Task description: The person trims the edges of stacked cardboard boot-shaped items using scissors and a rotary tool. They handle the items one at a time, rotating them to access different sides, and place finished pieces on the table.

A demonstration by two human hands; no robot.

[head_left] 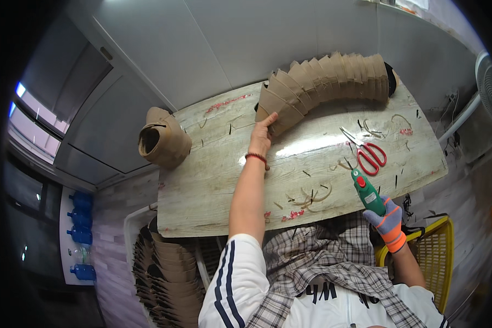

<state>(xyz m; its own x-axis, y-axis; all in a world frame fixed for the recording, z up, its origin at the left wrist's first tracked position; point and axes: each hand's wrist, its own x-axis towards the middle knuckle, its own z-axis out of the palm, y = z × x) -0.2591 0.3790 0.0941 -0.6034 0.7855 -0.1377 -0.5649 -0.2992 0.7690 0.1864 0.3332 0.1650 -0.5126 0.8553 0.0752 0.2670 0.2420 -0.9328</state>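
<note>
A long curved row of nested tan fabric pieces [328, 82] lies across the back of the table. My bare left hand [261, 136], with a red cord bracelet at the wrist, grips the lower edge of the piece at the row's left end. The thumb lies on the outside, and the other fingers are partly hidden. In my right hand [387, 220], in a grey and orange glove, is a green handheld electric tool [368, 191] with a red button and a thin tip pointing up and left. Just beyond the tip lie red-handled scissors [369, 156], blades parted.
Dark and tan scraps are scattered over the pale wooden table [213, 191]. A tan bundle [165, 139] stands at its left edge. Below left, a white crate [134, 229] holds more nested tan pieces; a yellow basket [445, 257] sits lower right. A fan [489, 82] stands far right.
</note>
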